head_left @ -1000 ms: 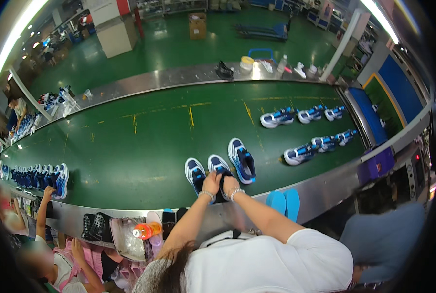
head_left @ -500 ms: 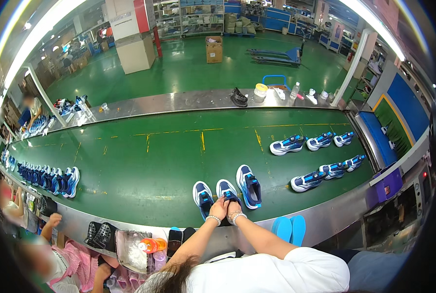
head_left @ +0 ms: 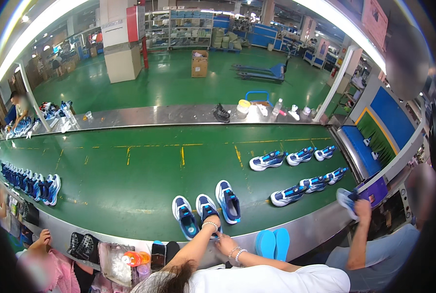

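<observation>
Three navy, white and blue sneakers stand near me on the green conveyor belt: a left one (head_left: 186, 217), a middle one (head_left: 206, 205) and a right one (head_left: 227, 202). My left hand (head_left: 211, 220) reaches down into the opening of the middle sneaker, its fingers hidden inside. At that shoe's heel, my right hand (head_left: 225, 244) is closed, with bent fingers pressed against the back edge. Beaded bracelets circle both wrists. Two bright blue insoles (head_left: 272, 244) lie on the metal edge to the right of my right hand.
More sneakers (head_left: 287, 196) stand in two rows at right, before a machine opening (head_left: 359, 146). A packed row of shoes (head_left: 30, 183) is at far left. An orange bottle (head_left: 136, 259) lies in a tray by my left arm. At right, a co-worker's hand (head_left: 362, 209) holds a sneaker.
My hands have separated: the left now reaches into the middle sneaker, the right has moved to its heel. A co-worker holding a shoe has appeared at right. The view has shifted.
</observation>
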`<control>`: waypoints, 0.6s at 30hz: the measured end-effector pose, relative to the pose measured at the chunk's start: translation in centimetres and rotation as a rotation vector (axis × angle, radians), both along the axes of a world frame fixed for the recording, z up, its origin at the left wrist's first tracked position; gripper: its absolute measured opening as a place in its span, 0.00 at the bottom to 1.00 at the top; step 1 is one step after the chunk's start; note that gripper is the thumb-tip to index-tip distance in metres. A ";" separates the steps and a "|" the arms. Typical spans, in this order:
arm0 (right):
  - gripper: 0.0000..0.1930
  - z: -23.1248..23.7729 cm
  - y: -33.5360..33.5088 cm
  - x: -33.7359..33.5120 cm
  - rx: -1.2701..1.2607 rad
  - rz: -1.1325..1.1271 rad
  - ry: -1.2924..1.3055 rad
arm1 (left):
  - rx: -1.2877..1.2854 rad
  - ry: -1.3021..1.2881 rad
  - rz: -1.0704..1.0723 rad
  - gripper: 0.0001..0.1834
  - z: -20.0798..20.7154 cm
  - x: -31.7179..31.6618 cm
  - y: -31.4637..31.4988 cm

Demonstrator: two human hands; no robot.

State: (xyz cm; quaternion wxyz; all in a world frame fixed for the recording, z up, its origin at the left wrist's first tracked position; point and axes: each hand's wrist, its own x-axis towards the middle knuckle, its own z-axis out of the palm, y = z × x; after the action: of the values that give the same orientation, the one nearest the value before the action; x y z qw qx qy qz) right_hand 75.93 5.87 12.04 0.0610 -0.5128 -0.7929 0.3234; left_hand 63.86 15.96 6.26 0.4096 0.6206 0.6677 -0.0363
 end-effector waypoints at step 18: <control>0.23 -0.5 -3.1 14.5 0.235 -0.604 -0.174 | 0.008 0.015 -0.734 0.15 1.6 -0.7 -1.6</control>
State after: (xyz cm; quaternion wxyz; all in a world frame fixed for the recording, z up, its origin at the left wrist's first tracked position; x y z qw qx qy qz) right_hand 90.39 2.77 11.57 0.1446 -0.7399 -0.6392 0.1520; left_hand 63.14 14.33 7.88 0.3620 0.8203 0.4035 -0.1826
